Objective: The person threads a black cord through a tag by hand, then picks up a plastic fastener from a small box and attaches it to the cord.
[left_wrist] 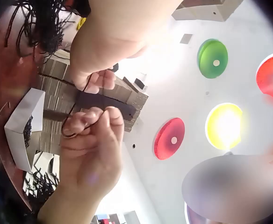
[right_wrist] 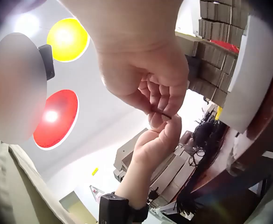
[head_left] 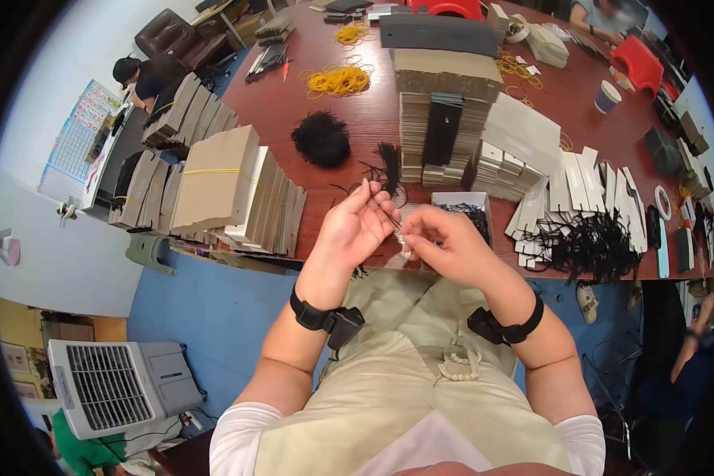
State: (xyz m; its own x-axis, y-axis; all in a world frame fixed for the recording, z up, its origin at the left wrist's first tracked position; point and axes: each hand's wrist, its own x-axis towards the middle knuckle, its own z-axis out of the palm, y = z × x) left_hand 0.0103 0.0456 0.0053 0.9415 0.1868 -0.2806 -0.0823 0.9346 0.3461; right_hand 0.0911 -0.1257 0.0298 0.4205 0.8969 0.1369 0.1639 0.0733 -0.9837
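Observation:
A thin dark cord [left_wrist: 71, 110] runs between the two hands in the left wrist view, bending in a loop beside the right fingers. Palm up, the left hand [head_left: 357, 226] holds one part of it in curled fingers. The right hand [head_left: 451, 244] pinches another part between thumb and forefinger, close to the left fingertips. In the right wrist view a short dark piece of cord [right_wrist: 163, 114] shows at the right hand's [right_wrist: 150, 79] fingertips, with the left hand [right_wrist: 157, 144] just below. Fingers hide the rest of the cord.
Beyond the hands are a black yarn ball [head_left: 321, 139], a black cord bundle [head_left: 389, 165] and an open white box [head_left: 484, 203]. Cardboard stacks stand left [head_left: 214, 178] and ahead [head_left: 444, 75]. White tags with black cords [head_left: 587, 246] lie right.

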